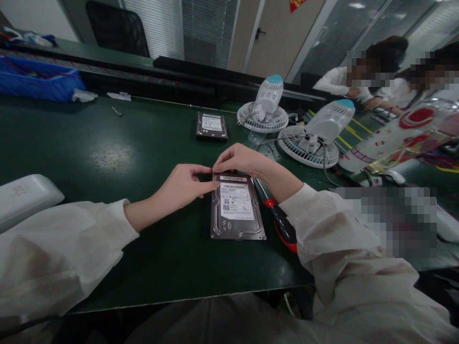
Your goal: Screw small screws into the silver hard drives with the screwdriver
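Observation:
A silver hard disk drive [234, 205] with a white label lies flat on the green table in front of me. My left hand [182, 186] holds its upper left edge, with the thumb on the top face and the other fingers curled at the side. Over the drive's far left corner, my right hand [238, 160] is closed in a pinch, its fingertips meeting near the left index finger. What is between those fingertips, if anything, is too small to make out. A red and black screwdriver [283, 224] lies to the right of the drive, partly under my right sleeve.
Another hard drive [211, 125] lies farther back. Two white fans [263, 112] rest face down to its right, beside a patterned cylinder [387, 136]. At the far left is a blue bin [39, 79]; a white device [30, 198] sits nearer. Two people work at the right.

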A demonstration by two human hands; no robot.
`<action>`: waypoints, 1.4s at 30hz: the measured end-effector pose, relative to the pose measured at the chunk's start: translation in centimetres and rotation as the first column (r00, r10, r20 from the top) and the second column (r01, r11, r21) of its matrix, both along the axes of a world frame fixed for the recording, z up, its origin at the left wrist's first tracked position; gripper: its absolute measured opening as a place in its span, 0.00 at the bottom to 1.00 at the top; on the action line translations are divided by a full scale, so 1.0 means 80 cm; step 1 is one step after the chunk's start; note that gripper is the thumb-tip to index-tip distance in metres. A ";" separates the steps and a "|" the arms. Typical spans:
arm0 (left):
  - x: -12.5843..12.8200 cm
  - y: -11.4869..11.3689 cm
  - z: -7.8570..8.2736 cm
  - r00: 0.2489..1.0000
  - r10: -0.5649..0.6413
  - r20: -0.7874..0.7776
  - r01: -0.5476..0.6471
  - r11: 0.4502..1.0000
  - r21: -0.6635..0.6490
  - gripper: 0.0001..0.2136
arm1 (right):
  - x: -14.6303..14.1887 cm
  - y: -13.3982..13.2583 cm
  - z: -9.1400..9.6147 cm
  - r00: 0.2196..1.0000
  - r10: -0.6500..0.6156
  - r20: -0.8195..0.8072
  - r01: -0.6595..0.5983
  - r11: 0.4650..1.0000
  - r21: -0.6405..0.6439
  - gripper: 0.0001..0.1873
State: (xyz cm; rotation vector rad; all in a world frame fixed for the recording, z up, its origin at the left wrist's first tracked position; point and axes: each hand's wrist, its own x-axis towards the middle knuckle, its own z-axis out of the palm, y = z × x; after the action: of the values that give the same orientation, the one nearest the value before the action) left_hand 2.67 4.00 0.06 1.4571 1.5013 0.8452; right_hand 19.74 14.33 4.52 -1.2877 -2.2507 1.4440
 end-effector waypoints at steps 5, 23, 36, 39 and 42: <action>-0.002 0.002 -0.005 1.000 -0.009 -0.010 0.010 1.000 0.012 0.30 | -0.003 -0.004 0.001 1.000 -0.024 0.015 0.024 1.000 0.015 0.03; 0.002 0.001 0.003 0.999 0.011 0.032 -0.010 1.000 -0.008 0.30 | 0.005 0.000 0.008 0.999 0.026 0.036 -0.028 0.998 0.063 0.07; -0.005 0.011 -0.007 0.984 0.031 0.176 -0.041 0.998 0.056 0.15 | 0.137 -0.113 0.056 0.846 -0.264 0.463 -0.067 0.809 0.584 0.28; -0.004 0.013 -0.006 0.987 0.060 0.150 -0.067 0.997 0.046 0.13 | 0.152 -0.163 0.020 0.788 -0.304 0.535 -0.059 0.828 0.558 0.29; -0.005 0.013 -0.008 0.992 0.041 0.122 -0.049 0.997 0.060 0.12 | 0.148 -0.187 -0.010 0.790 -0.342 0.508 0.030 0.850 0.526 0.24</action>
State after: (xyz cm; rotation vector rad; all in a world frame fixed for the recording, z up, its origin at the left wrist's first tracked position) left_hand 2.30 5.02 -0.59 1.3960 1.4336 0.9978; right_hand 31.58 -0.61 3.73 -1.8711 -2.4853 0.3372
